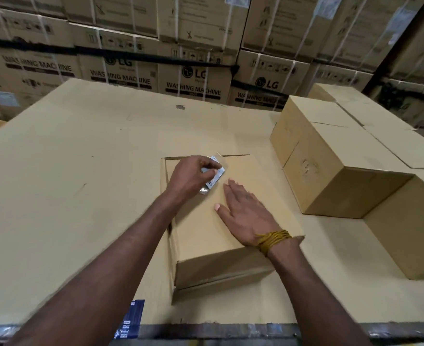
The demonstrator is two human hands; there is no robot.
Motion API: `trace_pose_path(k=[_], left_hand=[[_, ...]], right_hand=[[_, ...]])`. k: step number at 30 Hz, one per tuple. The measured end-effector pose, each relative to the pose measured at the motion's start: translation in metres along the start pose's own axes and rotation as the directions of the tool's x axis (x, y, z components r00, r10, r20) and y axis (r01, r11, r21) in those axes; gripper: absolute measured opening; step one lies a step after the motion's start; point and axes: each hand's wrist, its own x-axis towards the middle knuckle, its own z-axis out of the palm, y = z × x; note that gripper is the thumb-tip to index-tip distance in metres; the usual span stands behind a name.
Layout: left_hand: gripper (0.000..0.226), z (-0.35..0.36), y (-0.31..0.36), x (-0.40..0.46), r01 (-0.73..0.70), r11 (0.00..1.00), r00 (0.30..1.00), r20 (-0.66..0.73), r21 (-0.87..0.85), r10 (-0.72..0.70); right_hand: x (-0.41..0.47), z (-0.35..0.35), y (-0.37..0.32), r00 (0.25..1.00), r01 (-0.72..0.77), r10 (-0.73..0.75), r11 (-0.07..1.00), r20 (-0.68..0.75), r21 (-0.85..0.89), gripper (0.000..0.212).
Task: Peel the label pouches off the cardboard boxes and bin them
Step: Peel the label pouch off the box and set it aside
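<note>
- One small cardboard box [230, 221] lies flat in the middle of a wide cardboard sheet [81, 171] that covers the work surface.
- One clear label pouch [214, 174], with a white printed slip inside, sits at the box's far left part; its near end looks lifted off the lid, though how much of it is stuck down cannot be told.
- The left hand [193, 176] has its fingers curled and pinches the pouch between thumb and fingertips.
- The right hand [243, 213] lies flat on the box lid, fingers straight and close together, thumb spread out to the left, pressing the box just beside the pouch.
- One yellow-brown cord [272, 240] is wound several times round the right wrist.
- Two larger cardboard boxes stand on the right of the sheet: the nearer box [330, 166] beside the small box but apart from it, and a second box [410, 233] touching its right side at the frame edge.
- A wall of stacked washing machine cartons [193, 78], strapped with white bands, fills the background; at least four LG logos show.
- One blue printed tag [129, 320] hangs at the near edge of the sheet.
</note>
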Motion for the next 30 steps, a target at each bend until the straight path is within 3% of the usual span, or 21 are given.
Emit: trace_pose_path(k=[4, 12, 21, 26, 30], left_hand=[[0.025, 0.001, 0.000, 0.001, 0.015, 1.000, 1.000, 0.002, -0.014, -0.015], [0.027, -0.001, 0.007, -0.003, 0.025, 0.998, 1.000, 0.012, -0.063, -0.024], [0.028, -0.002, 0.009, -0.002, 0.030, 1.000, 0.999, 0.028, -0.009, -0.030], [0.026, -0.002, 0.008, -0.003, 0.048, 0.998, 0.998, 0.031, -0.029, -0.047], [0.026, -0.003, 0.010, -0.005, 0.056, 0.997, 0.998, 0.024, -0.057, -0.054]], right_hand=[[-0.032, 0.007, 0.003, 0.999, 0.016, -0.015, 1.000, 0.042, -0.019, 0.067], [0.028, -0.006, 0.015, 0.997, -0.075, 0.075, 0.997, -0.020, -0.009, 0.067], [-0.026, 0.000, 0.015, 0.999, -0.022, 0.023, 0.999, 0.035, -0.027, 0.067], [0.021, -0.007, 0.025, 0.993, -0.109, 0.109, 0.994, -0.041, 0.002, 0.067], [-0.003, 0.000, 0.013, 0.992, -0.115, 0.115, 0.993, -0.046, 0.003, 0.066]])
